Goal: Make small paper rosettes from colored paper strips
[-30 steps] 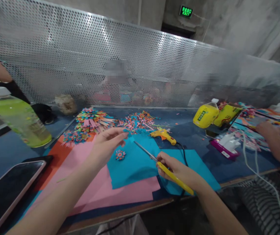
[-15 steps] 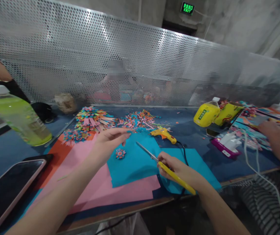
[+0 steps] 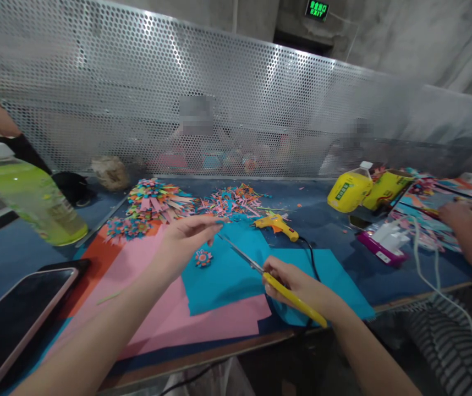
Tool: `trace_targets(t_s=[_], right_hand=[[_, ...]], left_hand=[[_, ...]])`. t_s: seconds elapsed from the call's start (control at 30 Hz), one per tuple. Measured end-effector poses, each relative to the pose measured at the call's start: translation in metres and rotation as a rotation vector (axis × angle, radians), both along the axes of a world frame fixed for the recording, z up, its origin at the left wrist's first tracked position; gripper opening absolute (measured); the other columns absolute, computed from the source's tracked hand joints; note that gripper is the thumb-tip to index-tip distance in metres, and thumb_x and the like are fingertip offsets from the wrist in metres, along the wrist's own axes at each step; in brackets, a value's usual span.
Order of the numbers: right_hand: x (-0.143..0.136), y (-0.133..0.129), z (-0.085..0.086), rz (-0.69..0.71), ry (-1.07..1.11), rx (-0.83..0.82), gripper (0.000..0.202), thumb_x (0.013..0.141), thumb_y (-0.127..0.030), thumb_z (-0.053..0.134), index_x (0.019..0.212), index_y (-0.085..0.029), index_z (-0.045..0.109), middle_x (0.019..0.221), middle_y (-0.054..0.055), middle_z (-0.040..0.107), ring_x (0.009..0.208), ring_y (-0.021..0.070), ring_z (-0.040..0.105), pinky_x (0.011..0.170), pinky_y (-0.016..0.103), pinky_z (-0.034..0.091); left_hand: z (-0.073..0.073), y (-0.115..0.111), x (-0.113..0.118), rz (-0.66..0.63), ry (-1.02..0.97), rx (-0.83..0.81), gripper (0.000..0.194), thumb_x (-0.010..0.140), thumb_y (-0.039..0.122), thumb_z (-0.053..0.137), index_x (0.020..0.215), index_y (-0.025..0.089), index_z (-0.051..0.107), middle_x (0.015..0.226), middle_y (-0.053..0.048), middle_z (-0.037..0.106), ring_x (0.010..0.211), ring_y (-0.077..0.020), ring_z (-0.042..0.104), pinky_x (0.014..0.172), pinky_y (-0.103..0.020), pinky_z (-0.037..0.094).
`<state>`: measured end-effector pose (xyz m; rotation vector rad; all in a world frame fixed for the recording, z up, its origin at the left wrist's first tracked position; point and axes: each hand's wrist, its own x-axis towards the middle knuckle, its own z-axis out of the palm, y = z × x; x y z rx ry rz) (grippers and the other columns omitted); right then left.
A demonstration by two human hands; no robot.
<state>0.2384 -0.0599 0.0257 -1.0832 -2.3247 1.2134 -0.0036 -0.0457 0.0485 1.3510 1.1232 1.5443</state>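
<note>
- A green drink bottle (image 3: 29, 198) and a dark phone (image 3: 21, 319) fill your far left, so your left arm has little room to swing out.
- Your left hand (image 3: 186, 236) is up over the sheets, thumb and fingers nearly together — I can't tell if they pinch a small blue bit.
- By that hand, a little paper flower (image 3: 203, 258) lies on the blue sheet (image 3: 228, 286). A pink sheet (image 3: 186, 330) pokes out below it.
- Past your fingertips sits a heap of cut scraps (image 3: 236, 201).
- Your right hand (image 3: 304, 286) is wrapped around the yellow scissors (image 3: 296, 301), and the blades point toward your left fingertips.
- This looks like a snipping step. A next snip would call for a steady left hand — with fingertips back from the sharp points.
- The yellow glue gun (image 3: 277, 224) lies just past the blades. Its black cord runs down near your right hand, so don't snag it.
- Right of the cord, a second blue sheet (image 3: 339, 275) reaches close to the table's (image 3: 360, 258) front edge. Your right wrist is near that edge too.
- Beyond that sheet, bare table gives you good room.
- Far right is another person's hand (image 3: 461, 217), well apart from yours.
</note>
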Motion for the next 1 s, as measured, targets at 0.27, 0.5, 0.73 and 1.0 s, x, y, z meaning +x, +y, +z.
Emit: trace_targets(t_s=[0.27,0.5,0.73,1.0], right_hand=[[0.001,0.000,-0.001,-0.043,-0.011,-0.006,0.034,0.080,-0.052,0.047,0.083,-0.019,0.043,0.067,-0.004,0.041,0.058,0.0083,0.037,0.050,0.021,0.030],[0.000,-0.002,0.002,-0.066,-0.037,-0.001,0.035,0.080,-0.053,0.048,0.081,-0.018,0.045,0.063,-0.004,0.042,0.055,0.0074,0.037,0.047,0.019,0.028],[-0.002,-0.002,0.005,-0.104,-0.077,0.016,0.037,0.078,-0.054,0.049,0.078,-0.017,0.045,0.059,-0.005,0.040,0.050,0.0059,0.034,0.043,0.018,0.023],[0.003,-0.001,0.001,-0.081,-0.061,0.040,0.036,0.077,-0.054,0.049,0.078,-0.018,0.043,0.064,-0.004,0.041,0.057,0.0080,0.036,0.049,0.019,0.028]], left_hand=[[0.002,-0.001,0.002,0.018,0.000,-0.026,0.015,0.059,0.027,0.072,0.072,0.019,0.071,0.051,0.001,0.057,0.047,-0.0096,0.050,0.046,-0.022,0.040],[0.001,0.000,0.001,0.000,0.003,-0.030,0.016,0.060,0.028,0.072,0.072,0.018,0.070,0.050,0.002,0.056,0.048,-0.0089,0.049,0.047,-0.021,0.039],[0.001,-0.001,0.001,-0.004,0.019,-0.032,0.015,0.062,0.028,0.071,0.074,0.018,0.070,0.053,0.002,0.058,0.049,-0.0078,0.050,0.049,-0.020,0.040],[-0.009,0.010,-0.005,0.039,-0.109,-0.058,0.019,0.057,0.029,0.074,0.071,0.018,0.069,0.055,0.002,0.060,0.050,-0.0078,0.052,0.049,-0.020,0.041]])
